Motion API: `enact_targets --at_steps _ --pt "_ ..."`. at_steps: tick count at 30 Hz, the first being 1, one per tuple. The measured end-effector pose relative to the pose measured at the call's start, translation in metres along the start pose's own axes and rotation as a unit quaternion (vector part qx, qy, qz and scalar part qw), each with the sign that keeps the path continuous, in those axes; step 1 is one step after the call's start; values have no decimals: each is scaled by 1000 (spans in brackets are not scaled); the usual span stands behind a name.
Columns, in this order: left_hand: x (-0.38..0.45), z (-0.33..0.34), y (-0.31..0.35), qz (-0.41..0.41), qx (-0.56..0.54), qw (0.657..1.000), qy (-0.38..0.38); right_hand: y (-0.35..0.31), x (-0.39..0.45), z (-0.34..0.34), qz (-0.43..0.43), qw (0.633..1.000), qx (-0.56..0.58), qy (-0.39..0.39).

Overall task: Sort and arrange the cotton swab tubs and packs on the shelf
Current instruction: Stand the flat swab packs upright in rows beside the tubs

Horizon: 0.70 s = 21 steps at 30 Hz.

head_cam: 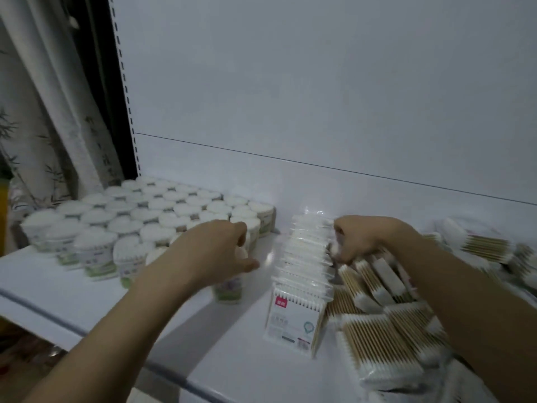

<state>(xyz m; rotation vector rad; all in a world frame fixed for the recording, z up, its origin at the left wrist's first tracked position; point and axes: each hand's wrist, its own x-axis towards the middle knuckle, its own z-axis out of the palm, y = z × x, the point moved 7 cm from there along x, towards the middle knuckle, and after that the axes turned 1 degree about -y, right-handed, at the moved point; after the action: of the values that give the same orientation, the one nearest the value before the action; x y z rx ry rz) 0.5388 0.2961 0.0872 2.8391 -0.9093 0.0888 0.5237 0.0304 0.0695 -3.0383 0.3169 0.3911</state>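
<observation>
Head view: a person's two bare forearms reach over a white shelf (pixel 87 289) backed by a white panel (pixel 319 97). At 9 o'clock, round cotton swab tubs (pixel 151 216) with white tops and green-marked labels stand packed in close rows against the shelf's back corner. The left hand (pixel 216 248), at centre, rests over the tubs nearest the front; its fingers curl down around the top of one tub (pixel 228 289) that stands apart from the block, though motion blur hides the exact grip. Just right of centre, a file of flat clear cotton swab packs (pixel 305 266) stands on edge, running from 12 toward 6 o'clock, the front pack showing a red tag. The right hand (pixel 360 239), at 3 o'clock, has its fingers curled against the far end of this file, pinching a pack there. Below and beyond it, from 3 to 5 o'clock, wooden-stick swab packs (pixel 386 338) lie loosely heaped. A patterned curtain (pixel 43 126) hangs at 10 o'clock.
</observation>
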Motion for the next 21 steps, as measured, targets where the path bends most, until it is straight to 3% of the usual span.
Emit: enact_targets --at_steps 7,13,16,18,21 --pt "-12 -7 13 88 26 996 7 12 -31 -22 -31 972 215 87" --pt "-5 -9 16 130 96 984 70 26 -51 -25 -17 853 496 160" --pt "-2 -27 37 174 -59 970 159 27 -64 -24 11 820 550 156" --pt "9 -39 47 171 -214 941 199 28 -71 -25 25 807 566 165" --pt "38 -40 56 118 -413 882 194 31 -81 -31 48 785 581 210"
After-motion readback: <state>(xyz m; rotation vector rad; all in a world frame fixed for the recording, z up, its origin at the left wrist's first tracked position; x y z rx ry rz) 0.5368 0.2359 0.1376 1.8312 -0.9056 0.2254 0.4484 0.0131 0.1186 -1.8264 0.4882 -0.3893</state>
